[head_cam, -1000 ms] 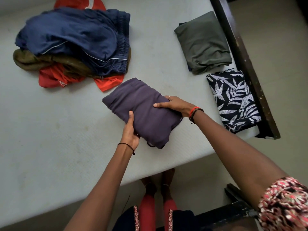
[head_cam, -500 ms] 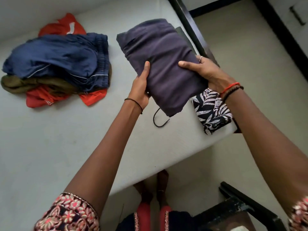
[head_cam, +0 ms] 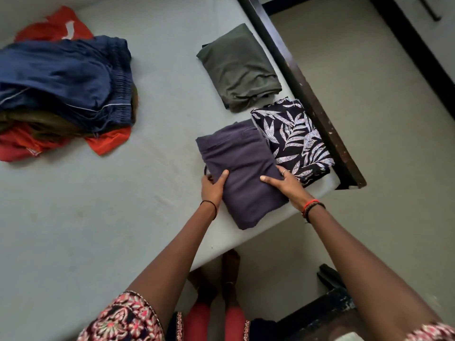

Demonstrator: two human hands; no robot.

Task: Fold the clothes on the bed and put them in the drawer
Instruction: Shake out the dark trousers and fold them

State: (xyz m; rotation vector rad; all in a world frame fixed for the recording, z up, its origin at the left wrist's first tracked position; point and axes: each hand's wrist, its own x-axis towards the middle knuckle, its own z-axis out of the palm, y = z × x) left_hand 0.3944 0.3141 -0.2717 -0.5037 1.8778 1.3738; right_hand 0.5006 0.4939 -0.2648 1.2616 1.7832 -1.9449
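Observation:
A folded dark purple garment (head_cam: 240,166) lies on the pale grey bed (head_cam: 123,217) near its front right corner. My left hand (head_cam: 213,187) grips its left edge, thumb on top. My right hand (head_cam: 286,184) holds its right edge, fingers spread over the cloth. Touching its right side lies a folded black garment with white leaf print (head_cam: 294,141). Behind that sits a folded olive-green garment (head_cam: 238,67). At the far left is a heap of unfolded clothes: a navy piece (head_cam: 64,80) on top of brown and red ones (head_cam: 24,143).
A dark wooden bed frame (head_cam: 310,94) runs along the bed's right side, with beige floor beyond it. A dark wooden piece of furniture (head_cam: 327,308) stands at the bottom right near my feet. No drawer is recognisable in view.
The purple garment was lifted off the middle of the bed, carried to the right in both hands and now rests beside the leaf-print garment.

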